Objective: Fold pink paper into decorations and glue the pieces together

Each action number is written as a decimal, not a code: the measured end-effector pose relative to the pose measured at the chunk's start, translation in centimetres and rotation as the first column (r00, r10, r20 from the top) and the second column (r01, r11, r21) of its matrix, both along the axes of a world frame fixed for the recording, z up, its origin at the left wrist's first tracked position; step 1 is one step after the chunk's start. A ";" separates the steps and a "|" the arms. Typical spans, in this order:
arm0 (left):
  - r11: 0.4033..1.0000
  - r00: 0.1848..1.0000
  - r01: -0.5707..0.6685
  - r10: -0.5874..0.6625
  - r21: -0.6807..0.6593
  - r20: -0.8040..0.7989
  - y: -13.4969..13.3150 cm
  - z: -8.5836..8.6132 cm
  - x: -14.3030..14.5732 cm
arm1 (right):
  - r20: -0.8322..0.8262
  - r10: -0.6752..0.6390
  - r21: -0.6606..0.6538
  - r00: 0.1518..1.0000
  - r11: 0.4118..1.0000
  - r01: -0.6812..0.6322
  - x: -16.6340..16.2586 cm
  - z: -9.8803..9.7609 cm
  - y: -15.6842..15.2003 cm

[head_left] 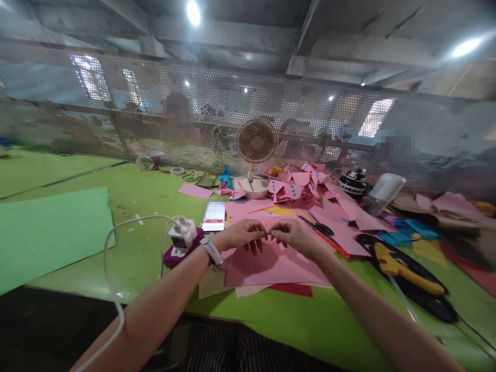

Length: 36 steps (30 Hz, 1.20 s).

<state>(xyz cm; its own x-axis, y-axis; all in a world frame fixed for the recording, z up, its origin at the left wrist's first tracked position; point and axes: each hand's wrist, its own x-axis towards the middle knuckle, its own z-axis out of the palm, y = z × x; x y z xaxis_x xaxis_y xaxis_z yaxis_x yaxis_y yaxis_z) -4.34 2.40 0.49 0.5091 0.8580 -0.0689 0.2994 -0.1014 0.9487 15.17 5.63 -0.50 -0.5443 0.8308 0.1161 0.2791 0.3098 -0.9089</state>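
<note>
My left hand (242, 235) and my right hand (292, 235) meet fingertip to fingertip above a stack of pink paper sheets (271, 266). Both hands have curled, pinching fingers. Whatever they pinch between them is too small to make out. A white watch (212, 251) sits on my left wrist. Black-and-red scissors (323, 230) lie just right of my right hand.
A phone (214, 216) and a purple charger with white plugs (183, 241) lie left of my hands. A small fan (256, 155) stands behind a heap of folded pink pieces (298, 186). A yellow glue gun (403, 268) lies at right, a green sheet (50, 235) at left. A mesh screen backs the table.
</note>
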 end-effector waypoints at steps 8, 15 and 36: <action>1.000 1.000 0.015 -0.015 0.000 0.006 0.1 -0.1 -0.1 | -0.024 0.013 -0.007 1.000 1.000 -0.013 0.0 0.0 0.0; 1.000 1.000 0.002 -0.002 0.001 0.011 0.0 -0.1 0.1 | -0.017 0.027 0.007 0.999 1.000 -0.027 0.0 -0.2 0.1; 0.900 0.899 -0.428 0.433 0.077 -0.065 1.3 -2.3 0.7 | 0.031 0.005 -0.005 0.999 1.000 -0.005 1.0 -1.2 1.9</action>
